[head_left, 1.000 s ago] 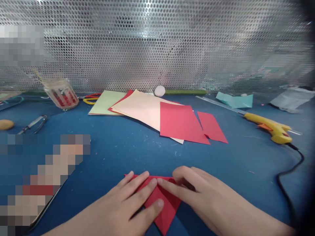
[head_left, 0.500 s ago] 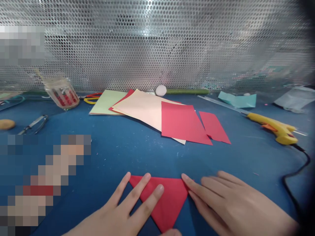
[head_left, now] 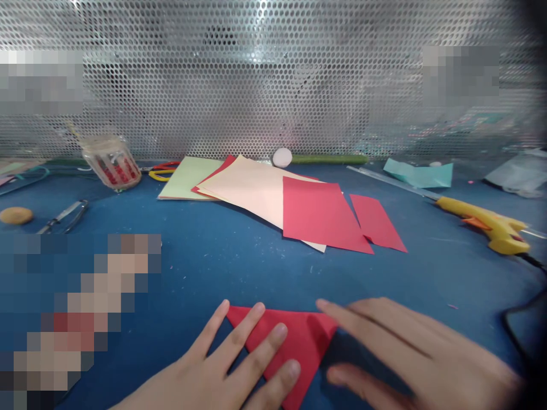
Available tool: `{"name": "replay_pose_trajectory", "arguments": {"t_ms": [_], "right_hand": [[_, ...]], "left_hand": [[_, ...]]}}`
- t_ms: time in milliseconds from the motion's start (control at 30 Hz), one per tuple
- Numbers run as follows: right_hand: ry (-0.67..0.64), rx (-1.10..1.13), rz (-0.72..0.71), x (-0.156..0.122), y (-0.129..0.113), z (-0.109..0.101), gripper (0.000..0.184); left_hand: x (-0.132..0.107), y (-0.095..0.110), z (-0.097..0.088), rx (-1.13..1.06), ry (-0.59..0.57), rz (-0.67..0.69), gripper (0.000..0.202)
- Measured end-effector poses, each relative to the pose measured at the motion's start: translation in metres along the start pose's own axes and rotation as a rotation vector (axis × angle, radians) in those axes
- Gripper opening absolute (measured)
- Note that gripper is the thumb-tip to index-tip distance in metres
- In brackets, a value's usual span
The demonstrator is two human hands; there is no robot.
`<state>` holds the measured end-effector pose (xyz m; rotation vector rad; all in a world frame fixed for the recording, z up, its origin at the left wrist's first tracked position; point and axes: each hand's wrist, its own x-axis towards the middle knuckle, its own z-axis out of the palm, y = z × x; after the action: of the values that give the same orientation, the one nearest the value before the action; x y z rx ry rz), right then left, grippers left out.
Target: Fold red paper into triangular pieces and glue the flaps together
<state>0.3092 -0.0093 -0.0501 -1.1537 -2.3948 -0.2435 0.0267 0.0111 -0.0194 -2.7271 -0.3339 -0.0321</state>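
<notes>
A red sheet of paper (head_left: pixel 301 336), folded to a triangle with its long edge at the far side, lies on the blue table. My left hand (head_left: pixel 217 367) rests flat on its left part, fingers spread and pressing it down. Above the right corner is my right hand (head_left: pixel 412 347), with the index finger stretched out and the thumb apart from it; nothing is held there. The near tip of the paper runs out of the picture at the bottom.
Behind lie a red sheet (head_left: pixel 322 213), a narrow red piece (head_left: pixel 378 222), cream paper (head_left: pixel 243 185) and green paper (head_left: pixel 188 179). A yellow glue gun (head_left: pixel 482 222) with its cord is at right. At left are a jar (head_left: pixel 113 162), scissors (head_left: pixel 162 172) and another person's blurred-out arm (head_left: pixel 85 313).
My right hand has lifted off the paper's right corner, and its thumb has opened away from the index finger. My left hand stays on the paper, with another finger now showing on it.
</notes>
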Motion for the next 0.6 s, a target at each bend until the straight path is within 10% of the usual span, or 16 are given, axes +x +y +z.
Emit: {"name": "replay_pose_trajectory", "arguments": {"t_ms": [200, 467, 600], "right_hand": [[0.099, 0.244, -0.120, 0.019, -0.015, 0.013, 0.051], [0.162, 0.023, -0.287, 0.006, -0.008, 0.018, 0.049], [0.115, -0.012, -0.333, 0.014, -0.011, 0.008, 0.048]], "left_hand": [[-0.007, 0.000, 0.002, -0.096, -0.054, 0.040, 0.072], [0.009, -0.007, -0.012, -0.055, -0.213, 0.147, 0.069], [0.002, 0.000, -0.001, -0.179, -0.047, -0.060, 0.052]]}}
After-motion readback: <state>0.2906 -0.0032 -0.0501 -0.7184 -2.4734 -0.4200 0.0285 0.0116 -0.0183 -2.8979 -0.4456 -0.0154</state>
